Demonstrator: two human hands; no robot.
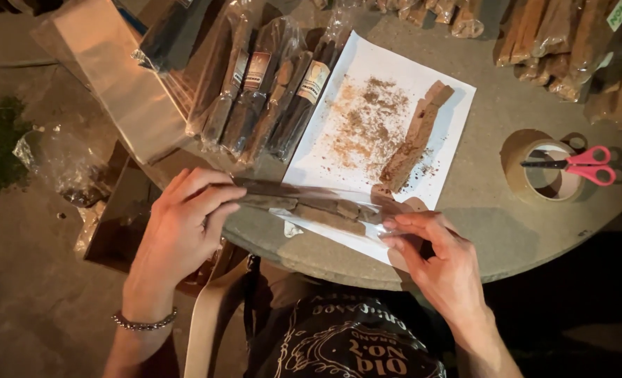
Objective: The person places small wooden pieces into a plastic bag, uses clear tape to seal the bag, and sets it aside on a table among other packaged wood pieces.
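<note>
Both my hands hold a clear plastic bag with several dark brown sticks inside, lying sideways over the near edge of a round grey table. My left hand grips the bag's left end, fingers curled over it. My right hand pinches the bag's right end between thumb and fingers. Just behind the bag lies a white paper sheet with brown crumbs and a loose brown stick on it.
Several filled bags of dark sticks lie at the back left of the paper. A tape roll with red-handled scissors on top sits at right. More wrapped brown sticks pile up at the far right. Empty clear bags lie at left.
</note>
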